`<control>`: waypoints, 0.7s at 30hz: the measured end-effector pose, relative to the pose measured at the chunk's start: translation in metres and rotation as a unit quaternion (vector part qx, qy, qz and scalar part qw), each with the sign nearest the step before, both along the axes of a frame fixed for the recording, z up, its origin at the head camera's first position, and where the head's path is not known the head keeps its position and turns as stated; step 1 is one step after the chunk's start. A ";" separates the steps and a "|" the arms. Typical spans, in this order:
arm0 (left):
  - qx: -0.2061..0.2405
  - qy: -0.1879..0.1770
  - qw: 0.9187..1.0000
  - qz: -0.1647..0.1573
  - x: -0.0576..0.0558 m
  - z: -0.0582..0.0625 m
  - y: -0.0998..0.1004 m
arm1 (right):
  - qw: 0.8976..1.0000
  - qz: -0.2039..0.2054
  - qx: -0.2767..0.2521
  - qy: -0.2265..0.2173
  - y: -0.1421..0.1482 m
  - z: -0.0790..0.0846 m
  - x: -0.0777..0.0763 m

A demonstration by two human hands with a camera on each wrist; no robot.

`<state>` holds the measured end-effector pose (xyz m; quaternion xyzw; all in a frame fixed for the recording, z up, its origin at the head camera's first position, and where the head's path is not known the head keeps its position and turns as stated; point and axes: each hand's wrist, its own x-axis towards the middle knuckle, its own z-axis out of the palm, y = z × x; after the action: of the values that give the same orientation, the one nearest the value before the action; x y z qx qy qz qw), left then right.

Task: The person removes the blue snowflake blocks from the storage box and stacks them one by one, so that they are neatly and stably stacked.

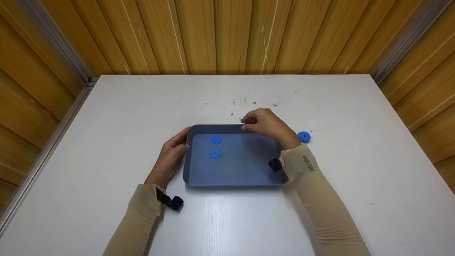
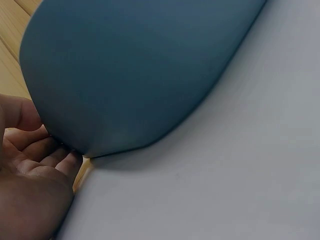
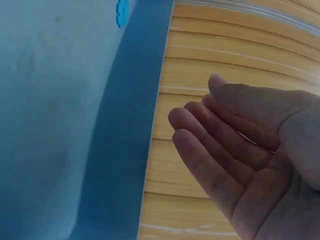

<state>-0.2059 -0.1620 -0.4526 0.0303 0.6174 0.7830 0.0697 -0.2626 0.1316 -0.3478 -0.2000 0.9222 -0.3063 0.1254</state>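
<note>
My left hand point(image 1: 172, 153) grips the left side of a blue-grey rectangular tray point(image 1: 236, 185). In the left wrist view, the thumb of that hand point(image 2: 35, 175) is on one side of the tray point(image 2: 135, 80) and its fingers are at the lower edge. Over the tray's far rim is my right hand point(image 1: 266, 124), loosely curved. The right wrist view shows nothing between this hand's point(image 3: 245, 155) bent fingers and thumb. Two blue notched discs, a farther one point(image 1: 216, 139) and a nearer one point(image 1: 215, 154), lie in the tray's left half.
Another blue notched piece point(image 1: 304, 137) is on the white table point(image 1: 373, 160), just right of my right wrist. Small dark marks point(image 1: 245, 100) dot the tabletop beyond the tray. Yellow wood-look panels point(image 1: 231, 35) stand behind and at both sides.
</note>
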 end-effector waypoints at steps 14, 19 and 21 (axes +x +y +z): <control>-0.006 -0.006 1.000 0.005 -0.002 0.000 0.001 | 0.997 0.073 -0.004 -0.023 -0.042 -0.026 -0.001; -0.009 0.000 1.000 0.008 -0.001 0.000 0.000 | 0.995 0.093 -0.002 -0.026 -0.052 -0.035 -0.001; -0.009 0.002 1.000 0.009 -0.001 0.001 0.001 | 0.994 0.104 0.000 -0.025 -0.054 -0.038 -0.002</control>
<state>-0.2067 -0.1615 -0.4519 0.0262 0.6245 0.7781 0.0617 -0.2643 0.0774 -0.3855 -0.2871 0.8930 -0.2966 0.1791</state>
